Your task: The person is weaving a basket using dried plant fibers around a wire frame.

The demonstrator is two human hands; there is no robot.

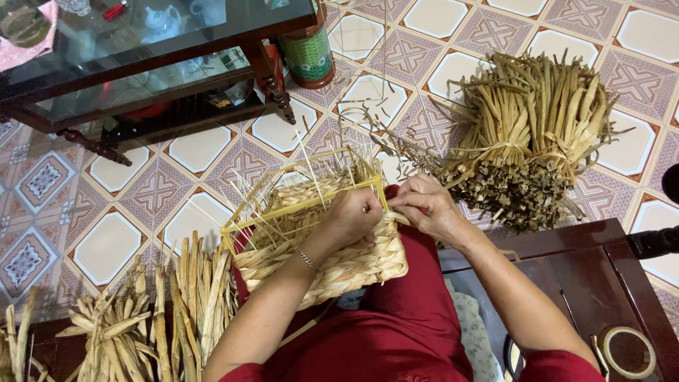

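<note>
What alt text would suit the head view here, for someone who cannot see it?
Seen from above, a person's left hand and right hand work a half-woven straw basket on a yellow wire frame, held over the lap. Bundles of dried stalks lie on the patterned tile floor.

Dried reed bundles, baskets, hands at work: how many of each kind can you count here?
Tied bundle of dried reeds: 1
Loose heaps of dried reeds: 1
Half-woven basket on a yellow wire frame: 1
Hands at work: 2, left hand and right hand, both gripping a strand at the basket rim
Total: 5
</note>
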